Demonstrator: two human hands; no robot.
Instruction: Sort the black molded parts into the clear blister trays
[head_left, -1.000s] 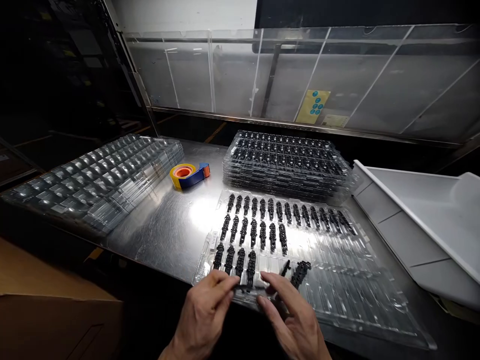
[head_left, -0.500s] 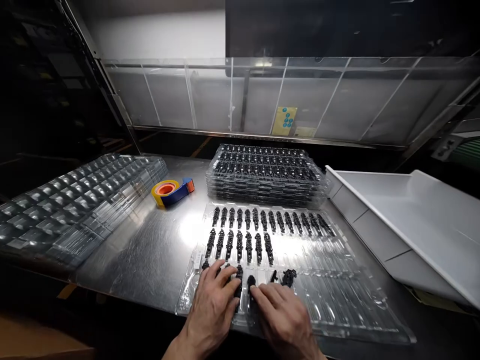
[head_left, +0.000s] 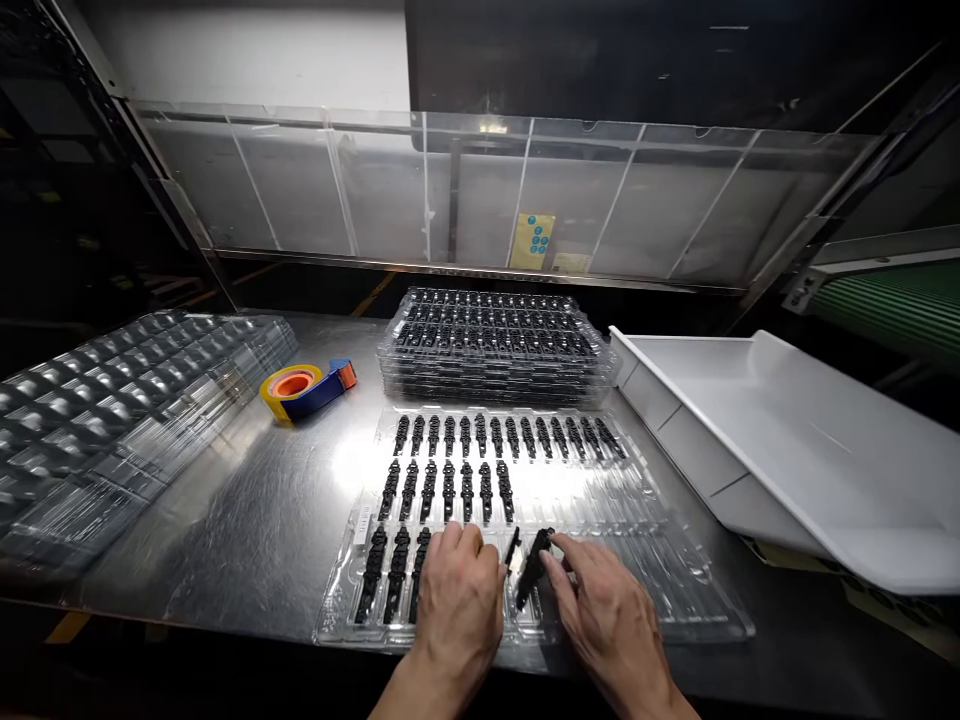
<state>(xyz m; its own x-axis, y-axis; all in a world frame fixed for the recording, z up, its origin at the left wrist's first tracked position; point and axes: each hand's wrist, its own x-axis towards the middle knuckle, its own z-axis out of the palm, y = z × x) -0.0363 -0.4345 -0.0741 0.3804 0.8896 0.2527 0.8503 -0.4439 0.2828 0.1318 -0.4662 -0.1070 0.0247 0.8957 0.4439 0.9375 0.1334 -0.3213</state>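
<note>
A clear plastic tray (head_left: pixel 630 590) lies before me with slim black plastic parts in its slots. My left hand (head_left: pixel 461 595) is over the front row, its fingers bent down and together. A thin black part (head_left: pixel 513 546) sticks out at its right side, against the thumb and fingertips; its lower end is hidden. My right hand (head_left: pixel 611 600) pinches the upper end of another tilted black part (head_left: pixel 533 570) between thumb and fingers. Left of my left hand, front-row parts (head_left: pixel 397 575) lie in their slots. The back row (head_left: pixel 495 437) and a shorter middle row (head_left: pixel 448 490) also hold parts.
Behind the tray is a stack of filled clear trays (head_left: pixel 495 365). Stacked clear trays (head_left: pixel 150 400) stand at the left, with a tape dispenser (head_left: pixel 307 390) beside them. A large white bin (head_left: pixel 757 460) occupies the right side of the metal table (head_left: pixel 247 520).
My left hand has moved right along the front row, uncovering parts there. My right hand has turned and now pinches a tilted part near its top. The camera view has shifted right.
</note>
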